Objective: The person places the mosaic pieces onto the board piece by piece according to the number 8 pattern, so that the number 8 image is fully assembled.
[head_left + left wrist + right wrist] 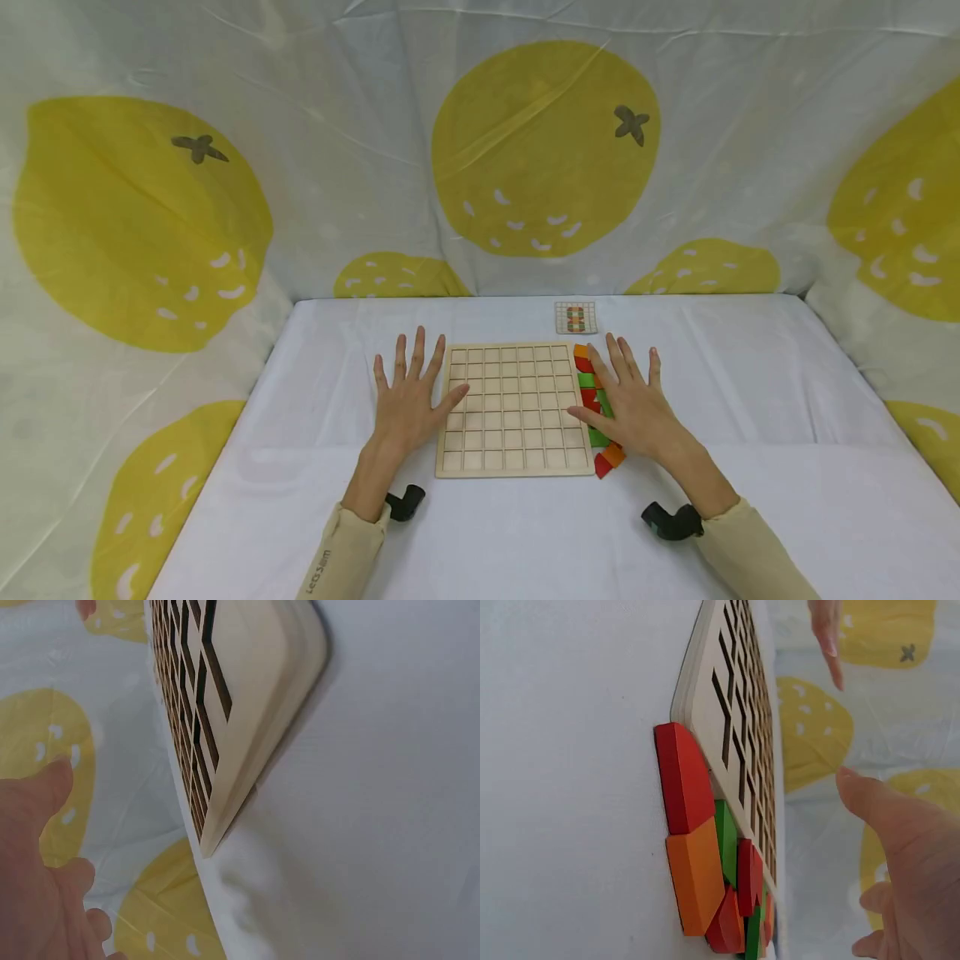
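A square wooden grid board (519, 471) lies flat on the table, its cells bare. My left hand (408, 408) is spread over the board's left edge, fingers straight, holding nothing; the left wrist view shows this hand (37, 855) raised above the board's corner (262, 690). Spread the same way, my right hand (637, 412) hovers over the board's right edge and holds nothing. Below it, partly hidden, several colored wooden blocks (591, 398) lie along that edge. Seen from the right wrist, a red block (684, 780) and an orange block (694, 881) are nearest.
A small pattern card (575, 318) lies behind the board's far right corner. White cloth covers the table (510, 542). Lemon-printed fabric (360, 167) hangs at the back and sides. Black wrist cameras (672, 522) stick out inward from both wrists.
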`<state>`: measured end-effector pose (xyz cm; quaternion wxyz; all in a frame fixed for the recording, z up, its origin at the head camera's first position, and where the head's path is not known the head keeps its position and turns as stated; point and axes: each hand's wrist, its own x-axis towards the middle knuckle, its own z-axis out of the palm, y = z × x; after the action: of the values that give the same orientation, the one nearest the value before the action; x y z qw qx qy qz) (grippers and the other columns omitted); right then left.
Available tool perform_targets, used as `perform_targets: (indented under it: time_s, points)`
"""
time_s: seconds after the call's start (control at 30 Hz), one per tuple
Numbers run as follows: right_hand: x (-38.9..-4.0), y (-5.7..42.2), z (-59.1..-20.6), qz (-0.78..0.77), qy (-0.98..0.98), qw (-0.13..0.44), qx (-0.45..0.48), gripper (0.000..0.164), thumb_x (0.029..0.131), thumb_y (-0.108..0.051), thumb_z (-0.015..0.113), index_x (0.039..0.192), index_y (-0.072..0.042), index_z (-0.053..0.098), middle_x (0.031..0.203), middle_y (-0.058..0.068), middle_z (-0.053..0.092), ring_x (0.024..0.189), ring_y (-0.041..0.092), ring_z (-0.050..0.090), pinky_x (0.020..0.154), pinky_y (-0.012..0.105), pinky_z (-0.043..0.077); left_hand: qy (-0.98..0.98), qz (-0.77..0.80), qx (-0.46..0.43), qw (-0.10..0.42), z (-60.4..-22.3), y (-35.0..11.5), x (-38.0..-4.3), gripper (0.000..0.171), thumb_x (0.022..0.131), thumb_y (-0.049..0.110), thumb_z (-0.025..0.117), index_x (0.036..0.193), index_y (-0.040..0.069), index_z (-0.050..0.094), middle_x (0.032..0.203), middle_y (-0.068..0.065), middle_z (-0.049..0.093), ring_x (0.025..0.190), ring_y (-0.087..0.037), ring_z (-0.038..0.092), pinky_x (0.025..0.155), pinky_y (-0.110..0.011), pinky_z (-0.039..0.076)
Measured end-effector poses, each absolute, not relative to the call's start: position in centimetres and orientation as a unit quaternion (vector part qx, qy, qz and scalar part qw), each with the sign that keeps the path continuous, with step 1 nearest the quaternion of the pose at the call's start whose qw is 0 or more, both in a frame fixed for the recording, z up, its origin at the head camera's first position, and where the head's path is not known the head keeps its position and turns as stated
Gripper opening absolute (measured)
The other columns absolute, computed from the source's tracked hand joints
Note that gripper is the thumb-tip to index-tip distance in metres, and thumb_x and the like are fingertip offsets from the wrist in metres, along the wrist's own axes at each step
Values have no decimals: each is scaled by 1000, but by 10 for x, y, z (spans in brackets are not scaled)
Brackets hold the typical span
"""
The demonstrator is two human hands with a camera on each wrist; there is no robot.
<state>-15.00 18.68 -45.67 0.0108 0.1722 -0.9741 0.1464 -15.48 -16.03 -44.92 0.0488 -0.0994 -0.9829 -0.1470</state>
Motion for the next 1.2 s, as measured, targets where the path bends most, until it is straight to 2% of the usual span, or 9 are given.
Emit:
perform_targets:
  time_s: [0.13, 0.33, 0.5, 0.73, 0.87, 0.97, 1.1, 1.2]
  points:
    - [-153, 193, -455, 152, -974, 5, 166, 104, 93, -63, 65, 166, -7, 17, 173, 26, 7, 160, 49, 7, 121, 77, -7, -982, -156, -99, 36, -449, -163, -155, 88, 100, 62, 53, 168, 20, 15, 176, -10, -4, 162, -42, -4, 124, -75, 0]
    - [-157, 202, -453, 150, -976, -3, 157, 102, 94, -57, 67, 166, -6, 16, 172, 28, 7, 159, 50, 6, 120, 79, -5, -983, -159, -97, -4, -450, -170, -156, 89, 101, 64, 50, 168, 22, 9, 176, -12, -2, 163, -39, -2, 127, -71, 2]
    - [-158, 205, -454, 164, -974, -5, 157, 99, 95, -53, 66, 166, -4, 17, 171, 29, 9, 158, 51, 9, 120, 79, -5, -979, -170, -109, -15, -451, -176, -157, 88, 101, 61, 53, 168, 20, 13, 175, -18, 6, 162, -41, 7, 126, -71, 10]
    - [-164, 211, -459, 196, -966, -20, 165, 89, 100, -44, 65, 164, -1, 21, 170, 30, 16, 157, 51, 15, 121, 78, 0, -961, -218, -151, -77, -454, -187, -158, 98, 97, 57, 64, 168, 17, 10, 174, -22, -2, 161, -45, 1, 124, -74, 4]
    - [-169, 214, -462, 219, -962, -26, 163, 81, 101, -40, 65, 161, 0, 29, 167, 31, 24, 155, 49, 21, 122, 77, 8, -944, -252, -172, -127, -455, -192, -159, 114, 87, 57, 77, 168, 16, 8, 174, -20, -5, 161, -45, -5, 123, -76, 1]
    - [-171, 215, -465, 230, -959, -19, 163, 75, 101, -35, 66, 159, 2, 35, 164, 32, 31, 152, 50, 28, 121, 75, 19, -938, -261, -173, -149, -457, -195, -159, 125, 79, 57, 85, 168, 16, 6, 174, -19, -7, 161, -45, -9, 123, -75, -2]
    - [-173, 216, -468, 244, -957, -7, 154, 68, 101, -30, 67, 155, 4, 42, 158, 32, 41, 146, 51, 38, 115, 73, 33, -936, -262, -171, -164, -460, -196, -159, 131, 74, 55, 89, 168, 18, 5, 175, -16, -9, 161, -42, -11, 125, -71, -6]
    - [-174, 218, -472, 262, -955, -5, 140, 64, 101, -27, 67, 152, 5, 45, 153, 31, 46, 142, 50, 43, 113, 71, 39, -934, -260, -172, -172, -462, -196, -159, 134, 71, 53, 92, 168, 19, 7, 175, -14, -9, 161, -41, -12, 126, -69, -8]
